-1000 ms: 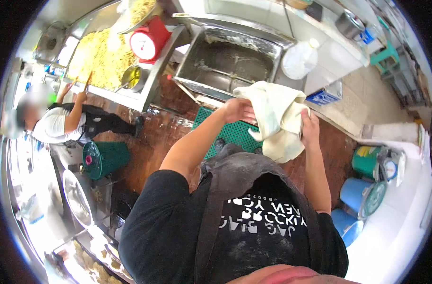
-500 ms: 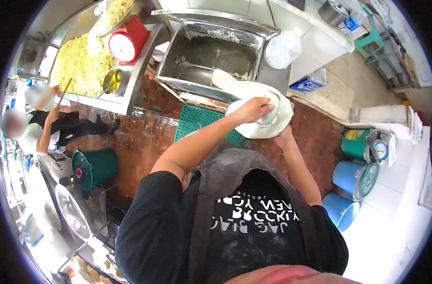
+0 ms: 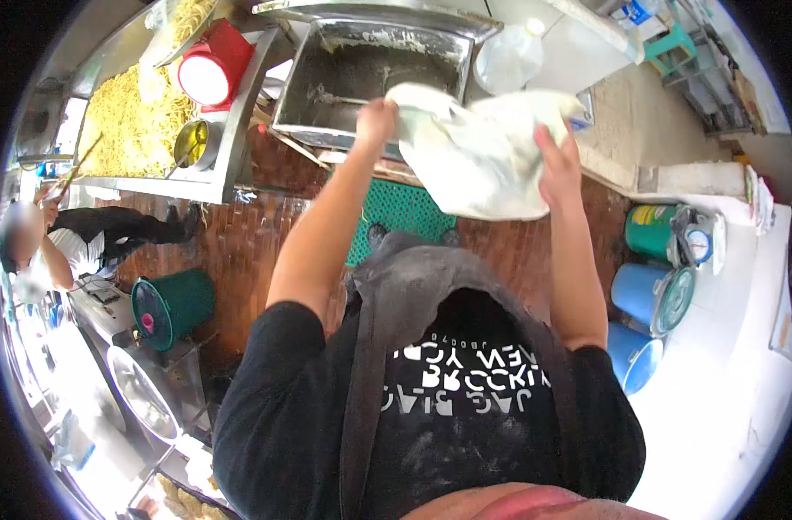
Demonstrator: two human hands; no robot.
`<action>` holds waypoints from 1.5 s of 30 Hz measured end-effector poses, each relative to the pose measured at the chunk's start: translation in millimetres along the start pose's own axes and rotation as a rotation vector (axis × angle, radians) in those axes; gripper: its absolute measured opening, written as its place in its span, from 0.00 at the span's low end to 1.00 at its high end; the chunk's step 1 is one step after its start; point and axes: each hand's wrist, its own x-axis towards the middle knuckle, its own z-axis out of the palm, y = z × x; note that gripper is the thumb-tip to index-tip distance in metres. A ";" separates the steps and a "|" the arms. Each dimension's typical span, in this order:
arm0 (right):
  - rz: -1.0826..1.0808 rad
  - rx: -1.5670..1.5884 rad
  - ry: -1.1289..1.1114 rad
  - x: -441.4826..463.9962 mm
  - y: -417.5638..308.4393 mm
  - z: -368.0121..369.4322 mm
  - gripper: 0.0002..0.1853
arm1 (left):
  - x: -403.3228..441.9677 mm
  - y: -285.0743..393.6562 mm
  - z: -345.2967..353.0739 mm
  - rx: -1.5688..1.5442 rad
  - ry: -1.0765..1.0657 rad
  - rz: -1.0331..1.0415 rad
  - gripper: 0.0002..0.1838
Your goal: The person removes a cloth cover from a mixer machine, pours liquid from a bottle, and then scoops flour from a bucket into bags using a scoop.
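Observation:
A limp, cream-white sheet (image 3: 482,156), dough or cloth by its look, hangs spread and creased between my two hands above the floor, in front of the metal trough. My left hand (image 3: 377,121) is closed on its upper left corner, near the trough's front rim. On the right side, my right hand (image 3: 559,169) grips the sheet's edge with the fingers up. Whitish smears coat the inside of the metal trough (image 3: 305,95), which has a bar or paddle across it. The sheet hides part of the trough's right front corner.
A red dial scale (image 3: 231,65) and a metal pot (image 3: 212,149) stand beside a heap of yellow noodles (image 3: 131,121). A co-worker (image 3: 75,251) is at the left. A green mat (image 3: 396,208) lies by my feet. Blue barrels (image 3: 643,290) line the right wall.
My hands have moved apart, and the bunched sheet is now spread wide between them. My left hand has shifted left and upward. The co-worker at the left has bent lower.

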 end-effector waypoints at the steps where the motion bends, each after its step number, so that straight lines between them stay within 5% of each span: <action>1: 0.065 -0.082 0.032 0.0 7.4 -4.0 0.24 | 19.7 -18.1 2.1 -0.124 -0.077 -0.095 0.20; 4: 0.138 -0.177 0.097 25.9 -0.3 -13.7 0.21 | 4.0 8.1 -18.9 -0.546 -0.314 -0.444 0.23; 6: 0.180 -0.048 0.146 3.0 -17.4 -27.3 0.21 | -5.1 -14.6 -43.3 -0.431 -0.520 -0.183 0.19; 9: 0.186 -0.449 0.190 -7.1 -16.7 -75.3 0.21 | -19.6 -18.8 -78.0 -0.690 -0.268 -0.107 0.11; 12: 0.192 -0.332 0.259 -9.7 -3.4 -114.7 0.25 | -33.3 19.3 -92.1 -0.979 -0.214 0.052 0.10; 13: 0.295 -0.128 0.328 -9.6 -21.0 -104.9 0.27 | -34.2 35.2 -92.6 -0.973 -0.207 0.065 0.11; 16: 0.145 0.147 0.214 -5.1 -19.3 -105.0 0.28 | -35.4 61.0 -93.4 -0.912 -0.217 0.092 0.11; 17: 0.082 -0.125 0.144 -3.0 -19.4 -103.9 0.27 | -27.5 61.5 -94.3 -0.869 -0.244 0.100 0.12; 19: 0.203 -0.059 0.139 -0.5 -28.5 -117.6 0.26 | -34.0 77.3 -95.1 -0.803 -0.208 0.091 0.10; 23: 0.222 0.016 0.231 -3.5 -61.2 -123.3 0.25 | -60.0 110.1 -106.0 -0.920 -0.512 0.090 0.34; 24: 0.204 -0.043 0.244 -3.8 -62.3 -122.8 0.25 | -60.6 103.7 -100.0 -0.957 -0.531 -0.148 0.29; 26: 0.186 -0.167 0.171 0.1 -54.8 -121.5 0.27 | -39.0 81.4 -82.1 -0.763 -0.591 -0.031 0.21; 28: 0.157 -0.200 0.207 0.8 -51.8 -128.3 0.28 | -37.7 95.6 -74.3 -0.786 -0.448 0.038 0.11; 32: 0.006 0.102 0.143 1.5 -76.7 -125.9 0.36 | -50.3 111.2 -79.0 -1.008 -0.356 0.217 0.10; 36: 0.113 -0.296 0.300 1.4 -77.4 -132.7 0.40 | -49.1 89.4 -80.9 -0.857 -0.305 0.176 0.10; 39: -0.031 0.222 0.073 -2.5 -99.0 -133.5 0.42 | -59.7 94.9 -87.4 -0.905 -0.277 0.218 0.10; 42: -0.164 -0.237 0.072 -2.2 -95.5 -102.4 0.41 | -67.9 101.4 -93.1 -0.846 -0.204 0.237 0.09; 45: -0.010 -0.359 0.027 0.7 -78.6 -117.0 0.30 | -64.2 90.5 -98.0 -0.595 -0.038 0.260 0.08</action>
